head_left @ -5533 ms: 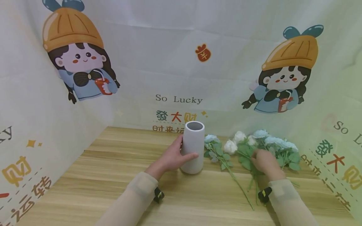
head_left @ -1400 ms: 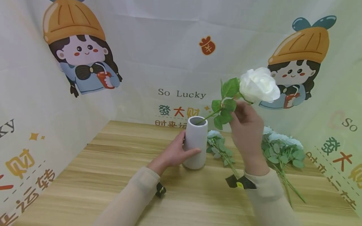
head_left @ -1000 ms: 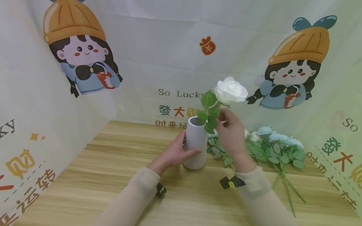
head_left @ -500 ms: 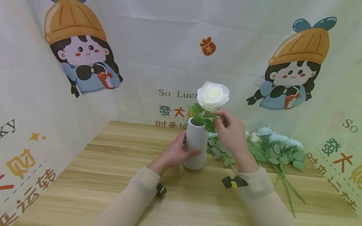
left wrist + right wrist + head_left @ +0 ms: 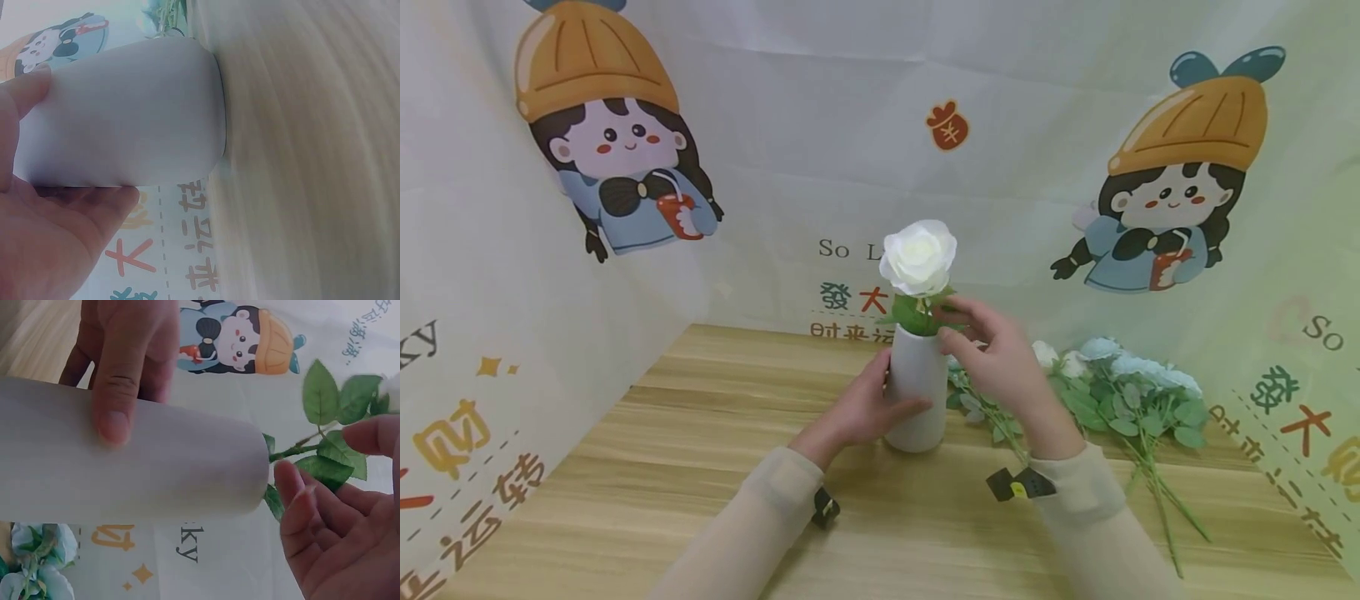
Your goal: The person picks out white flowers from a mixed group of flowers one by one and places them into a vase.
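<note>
The vase is gripped by the left hand, seemingly for steadiness; in its mouth the white rose is set. Whether it is pinched by the right hand is unclear.

Table: wood-grain top, filling the near side of my head feed | Vase: white, upright, far middle | Leafy stem: just right of vase, partly hidden from me | White blooms: farther right, two seen | Light-blue blooms: far right, beside the white, stems pointing near
</note>
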A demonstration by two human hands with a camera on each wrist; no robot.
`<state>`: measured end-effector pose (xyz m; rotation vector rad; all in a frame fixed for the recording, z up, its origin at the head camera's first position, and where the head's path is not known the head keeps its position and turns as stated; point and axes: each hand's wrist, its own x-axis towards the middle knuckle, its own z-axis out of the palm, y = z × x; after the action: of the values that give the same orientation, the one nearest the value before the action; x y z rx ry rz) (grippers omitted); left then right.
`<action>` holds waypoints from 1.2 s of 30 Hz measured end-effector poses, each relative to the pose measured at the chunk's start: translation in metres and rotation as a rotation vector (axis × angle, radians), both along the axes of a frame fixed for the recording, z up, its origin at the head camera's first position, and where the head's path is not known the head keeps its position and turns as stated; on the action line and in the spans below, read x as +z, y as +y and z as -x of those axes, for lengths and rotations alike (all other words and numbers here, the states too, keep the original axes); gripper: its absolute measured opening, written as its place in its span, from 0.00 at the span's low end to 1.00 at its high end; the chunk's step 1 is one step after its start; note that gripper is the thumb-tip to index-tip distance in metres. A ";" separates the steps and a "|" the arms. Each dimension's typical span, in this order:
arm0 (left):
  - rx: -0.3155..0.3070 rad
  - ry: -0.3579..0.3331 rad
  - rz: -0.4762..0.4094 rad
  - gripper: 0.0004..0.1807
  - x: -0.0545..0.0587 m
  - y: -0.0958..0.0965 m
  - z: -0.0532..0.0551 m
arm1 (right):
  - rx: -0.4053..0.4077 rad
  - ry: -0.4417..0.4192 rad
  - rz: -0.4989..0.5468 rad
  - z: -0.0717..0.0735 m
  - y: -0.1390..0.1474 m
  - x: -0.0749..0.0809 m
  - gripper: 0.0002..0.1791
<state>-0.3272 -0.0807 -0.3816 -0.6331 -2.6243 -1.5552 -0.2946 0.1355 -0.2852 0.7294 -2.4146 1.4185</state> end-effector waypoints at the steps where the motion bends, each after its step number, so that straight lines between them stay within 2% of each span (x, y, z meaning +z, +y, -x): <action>1: 0.000 0.003 0.002 0.47 0.000 0.000 0.000 | 0.003 0.016 -0.027 0.001 -0.001 -0.001 0.31; 6: 0.015 0.012 0.033 0.49 0.001 -0.001 -0.003 | 0.030 0.066 -0.123 0.003 -0.004 -0.006 0.49; 10: 0.025 0.006 0.057 0.52 0.002 -0.001 -0.005 | 0.065 0.070 -0.150 0.002 -0.005 -0.009 0.53; 13: 0.021 0.002 0.056 0.53 0.003 -0.001 -0.005 | 0.066 0.095 -0.190 0.003 -0.005 -0.011 0.49; 18: 0.012 0.011 0.043 0.52 0.002 -0.001 -0.004 | 0.033 0.177 -0.278 0.004 -0.005 -0.014 0.31; 20: 0.012 0.015 0.044 0.52 0.001 -0.001 -0.003 | 0.026 0.195 -0.306 0.004 -0.005 -0.014 0.27; 25: 0.016 0.009 0.045 0.53 0.000 -0.001 -0.002 | 0.006 0.178 -0.357 0.003 -0.006 -0.014 0.25; 29: 0.016 0.006 0.051 0.53 0.000 -0.002 -0.002 | 0.001 0.145 -0.345 0.004 -0.006 -0.013 0.24; 36: 0.027 -0.022 0.055 0.53 0.000 -0.001 -0.002 | -0.022 0.154 -0.334 0.006 0.001 -0.014 0.21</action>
<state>-0.3248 -0.0820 -0.3816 -0.5844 -2.6883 -1.4956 -0.3006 0.1365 -0.2989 0.8471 -2.5533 0.9207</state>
